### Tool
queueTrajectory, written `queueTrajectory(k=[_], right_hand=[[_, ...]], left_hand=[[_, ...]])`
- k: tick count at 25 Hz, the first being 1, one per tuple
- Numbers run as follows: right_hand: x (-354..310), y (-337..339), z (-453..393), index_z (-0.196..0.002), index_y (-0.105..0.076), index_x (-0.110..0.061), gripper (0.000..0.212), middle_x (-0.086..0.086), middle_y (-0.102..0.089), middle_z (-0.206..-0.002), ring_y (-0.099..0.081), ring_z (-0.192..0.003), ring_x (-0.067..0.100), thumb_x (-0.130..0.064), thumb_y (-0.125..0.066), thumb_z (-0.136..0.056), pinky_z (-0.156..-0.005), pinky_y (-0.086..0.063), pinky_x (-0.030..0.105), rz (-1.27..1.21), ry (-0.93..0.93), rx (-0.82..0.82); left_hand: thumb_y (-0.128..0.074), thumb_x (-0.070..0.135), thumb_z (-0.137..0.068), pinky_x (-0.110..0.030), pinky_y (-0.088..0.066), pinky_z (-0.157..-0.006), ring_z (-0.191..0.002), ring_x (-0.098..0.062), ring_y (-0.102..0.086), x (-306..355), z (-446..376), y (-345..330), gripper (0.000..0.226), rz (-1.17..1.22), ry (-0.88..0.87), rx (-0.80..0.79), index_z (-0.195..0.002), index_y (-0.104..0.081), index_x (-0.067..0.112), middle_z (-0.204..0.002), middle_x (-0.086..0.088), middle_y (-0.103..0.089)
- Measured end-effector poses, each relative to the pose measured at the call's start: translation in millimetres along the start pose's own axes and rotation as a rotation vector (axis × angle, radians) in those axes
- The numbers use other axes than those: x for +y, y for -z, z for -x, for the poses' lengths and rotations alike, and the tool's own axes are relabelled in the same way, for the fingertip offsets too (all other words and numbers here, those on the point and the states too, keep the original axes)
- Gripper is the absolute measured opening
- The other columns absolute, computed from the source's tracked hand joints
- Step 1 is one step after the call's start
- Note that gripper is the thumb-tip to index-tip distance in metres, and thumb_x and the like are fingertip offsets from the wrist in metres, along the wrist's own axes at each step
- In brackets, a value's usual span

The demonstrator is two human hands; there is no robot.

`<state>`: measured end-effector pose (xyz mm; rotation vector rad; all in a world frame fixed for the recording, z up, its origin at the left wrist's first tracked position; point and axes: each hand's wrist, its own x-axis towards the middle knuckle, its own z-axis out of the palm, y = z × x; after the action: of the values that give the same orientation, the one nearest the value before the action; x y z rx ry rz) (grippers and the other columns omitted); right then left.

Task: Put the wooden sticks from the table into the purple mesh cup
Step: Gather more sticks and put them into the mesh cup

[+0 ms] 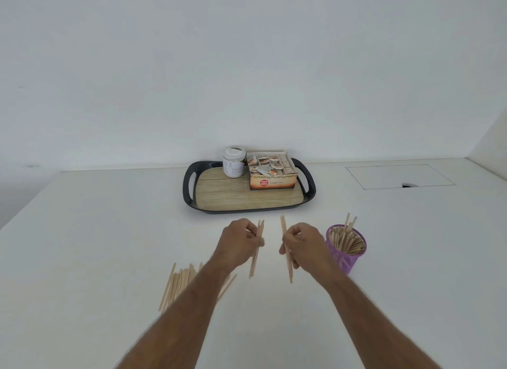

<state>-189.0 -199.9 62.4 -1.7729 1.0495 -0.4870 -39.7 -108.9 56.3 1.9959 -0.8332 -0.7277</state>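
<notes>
A purple mesh cup [346,254] stands on the white table at the right, holding several wooden sticks that lean against its rim. My right hand [303,245] is just left of the cup, shut on a few wooden sticks [288,261] held nearly upright. My left hand [238,242] is a short way further left, shut on its own small bunch of sticks [255,259]. A loose pile of wooden sticks [179,283] lies on the table at the lower left, partly hidden under my left forearm.
A black-rimmed tray [189,187] with a wood-look floor sits behind my hands, carrying a white jar [233,162] and an open box of tea sachets [271,171]. A flat hatch outline [397,176] marks the table at the far right. A wall rises behind.
</notes>
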Motion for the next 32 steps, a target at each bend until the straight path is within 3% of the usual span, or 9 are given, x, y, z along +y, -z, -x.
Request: queueTrajectory(k=[5, 8, 12, 19, 22, 25, 27, 30, 32], right_hand=[[-5, 60, 2, -0.101, -0.058, -0.020, 0.010, -0.001, -0.074, -0.069, -0.062, -0.042, 0.017, -0.017, -0.053, -0.092, -0.044, -0.049, 0.026, -0.036, 0.101, 0.220], [-2, 94, 2, -0.101, -0.061, -0.023, 0.015, -0.008, -0.073, -0.071, -0.066, -0.048, 0.014, -0.015, -0.051, -0.094, -0.051, -0.054, 0.024, 0.046, 0.192, 0.380], [10, 117, 1, -0.099, -0.059, -0.020, 0.017, -0.005, -0.073, -0.074, -0.068, -0.054, 0.014, -0.009, -0.047, -0.093, -0.061, -0.055, 0.028, 0.047, 0.231, 0.504], [32, 117, 0, -0.085, -0.059, -0.029, 0.028, -0.004, -0.074, -0.076, -0.071, -0.066, 0.010, -0.003, -0.049, -0.091, -0.069, -0.061, 0.041, 0.000, 0.153, 0.477], [38, 116, -1, -0.086, -0.066, -0.024, 0.019, -0.006, -0.073, -0.071, -0.072, -0.071, 0.015, -0.006, -0.059, -0.088, -0.072, -0.060, 0.039, 0.028, 0.098, 0.444], [44, 116, 2, -0.090, -0.073, -0.020, 0.017, -0.010, -0.074, -0.069, -0.071, -0.067, 0.009, -0.007, -0.062, -0.087, -0.070, -0.061, 0.032, 0.023, 0.052, 0.412], [48, 115, 3, -0.092, -0.075, -0.018, 0.021, -0.009, -0.075, -0.074, -0.072, -0.072, 0.008, -0.006, -0.058, -0.086, -0.074, -0.061, 0.031, 0.018, 0.038, 0.424], [51, 116, 4, -0.100, -0.075, -0.015, 0.026, 0.000, -0.076, -0.089, -0.072, -0.082, 0.020, -0.005, -0.056, -0.084, -0.082, -0.059, 0.040, -0.013, 0.033, 0.483], [53, 115, 6, -0.102, -0.074, -0.015, 0.028, -0.003, -0.075, -0.093, -0.070, -0.081, 0.014, -0.004, -0.058, -0.082, -0.079, -0.058, 0.032, -0.008, 0.049, 0.541]], left_hand=[[-0.076, 0.009, -0.086, -0.040, -0.064, -0.083, -0.083, -0.015, -0.075, 42, -4, -44, 0.018, 0.231, -0.130, -0.021, -0.102, -0.071, 0.017, -0.089, -0.001, -0.078], [-0.073, 0.002, -0.088, -0.039, -0.064, -0.084, -0.086, -0.017, -0.074, 69, -7, -68, 0.015, 0.374, -0.212, -0.028, -0.093, -0.073, 0.016, -0.093, -0.007, -0.078], [-0.072, 0.001, -0.088, -0.039, -0.062, -0.082, -0.080, -0.012, -0.070, 95, -11, -96, 0.013, 0.426, -0.270, -0.029, -0.092, -0.072, 0.013, -0.091, -0.006, -0.077], [-0.073, -0.002, -0.086, -0.036, -0.061, -0.078, -0.070, -0.008, -0.072, 96, -11, -128, 0.015, 0.304, -0.342, -0.054, -0.083, -0.071, 0.013, -0.084, -0.005, -0.079], [-0.074, 0.003, -0.086, -0.040, -0.061, -0.087, -0.086, -0.017, -0.076, 88, -12, -135, 0.009, 0.154, -0.369, -0.091, -0.093, -0.075, 0.007, -0.091, -0.006, -0.079], [-0.071, 0.005, -0.089, -0.035, -0.058, -0.096, -0.100, -0.018, -0.074, 85, -11, -136, 0.023, 0.067, -0.371, -0.129, -0.111, -0.075, 0.006, -0.106, -0.008, -0.078], [-0.069, 0.008, -0.091, -0.031, -0.056, -0.100, -0.107, -0.017, -0.072, 83, -10, -133, 0.029, 0.041, -0.388, -0.131, -0.120, -0.072, 0.006, -0.114, -0.009, -0.077], [-0.067, 0.015, -0.095, -0.024, -0.052, -0.100, -0.112, -0.013, -0.070, 80, -10, -124, 0.032, 0.035, -0.421, -0.078, -0.127, -0.070, 0.010, -0.122, -0.004, -0.074], [-0.065, 0.020, -0.097, -0.022, -0.050, -0.100, -0.115, -0.012, -0.068, 76, -10, -115, 0.033, 0.044, -0.434, -0.032, -0.129, -0.069, 0.013, -0.125, -0.001, -0.073]])
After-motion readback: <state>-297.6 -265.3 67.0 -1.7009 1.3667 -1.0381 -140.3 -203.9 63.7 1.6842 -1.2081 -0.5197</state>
